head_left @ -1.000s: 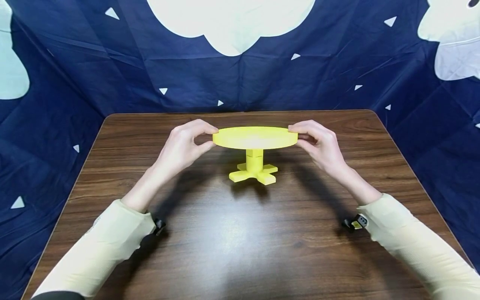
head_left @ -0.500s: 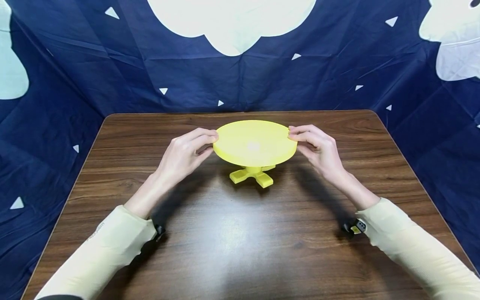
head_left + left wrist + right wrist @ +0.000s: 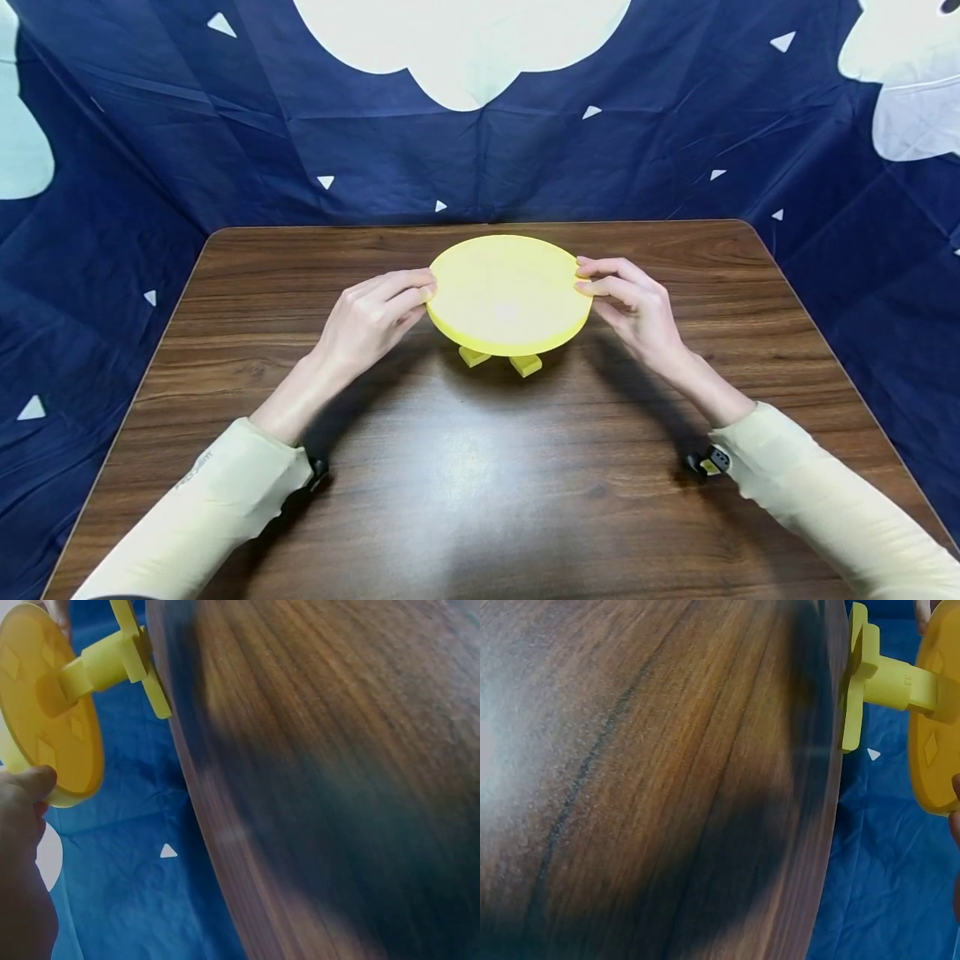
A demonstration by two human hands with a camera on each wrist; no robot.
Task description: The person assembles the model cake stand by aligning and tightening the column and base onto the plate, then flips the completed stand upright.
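Observation:
A small yellow round pedestal table [image 3: 510, 292] is between both hands in the head view. Its disc top faces up, and two ends of the cross-shaped foot [image 3: 526, 365] show below the front rim. The wrist views show the post [image 3: 105, 664] and the top's underside [image 3: 931, 750], marked with diamond shapes. My left hand [image 3: 367, 321] pinches the left rim, the thumb [image 3: 37, 781] lying against the underside. On the opposite rim my right hand [image 3: 637, 308] pinches with fingertips above and the thumb partly hidden below. Whether the feet touch the wooden tabletop I cannot tell.
A brown wood-grain tabletop [image 3: 480, 483] extends around and in front of the hands. Behind its far edge hangs a dark blue cloth [image 3: 247, 167] with white shapes. Dark wrist devices [image 3: 708, 461] sit at both cuffs.
The yellow pedestal table has tipped: its top, nearly edge-on a second ago, now shows as a wide oval, and its post is hidden. Both hands keep their grip and have lowered slightly.

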